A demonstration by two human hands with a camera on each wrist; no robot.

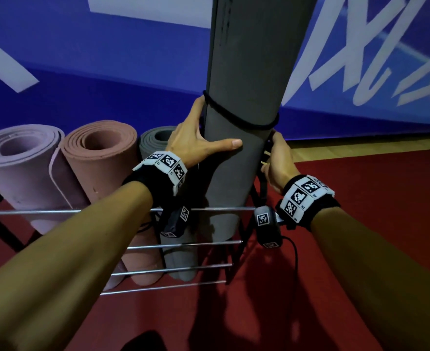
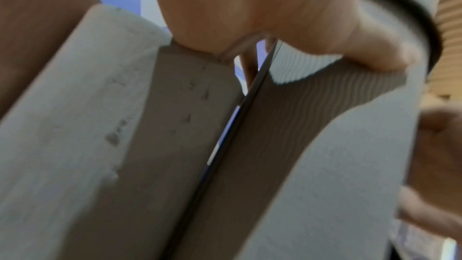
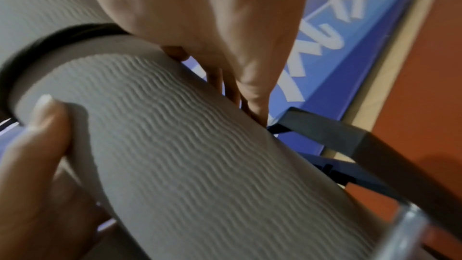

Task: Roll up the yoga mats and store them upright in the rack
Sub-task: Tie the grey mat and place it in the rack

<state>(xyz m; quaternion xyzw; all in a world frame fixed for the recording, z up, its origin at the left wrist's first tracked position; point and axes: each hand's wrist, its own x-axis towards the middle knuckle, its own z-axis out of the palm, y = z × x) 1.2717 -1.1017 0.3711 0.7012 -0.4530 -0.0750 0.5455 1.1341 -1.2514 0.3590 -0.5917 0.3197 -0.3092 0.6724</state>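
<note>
A: Standing the rolled dark grey mat [image 1: 244, 102] upright at the right end of the rack [image 1: 173, 271], we have open red floor [image 1: 360, 198] to its right.

B: To its left, a grey roll [image 1: 155, 140], a pink roll [image 1: 100, 158] and a lilac roll [image 1: 19, 158] already fill the rack side by side.

A: White lettering crosses the blue wall banner [image 1: 107, 79]; we cannot read it.

B: Our left hand [image 1: 196, 138] wraps the mat, thumb across its front, just below the black cord [image 1: 236, 117] binding it.

A: Our right hand [image 1: 278, 163] curls round the opposite side, at about the same height.

B: The mat's lower end sits behind the metal rails.
</note>
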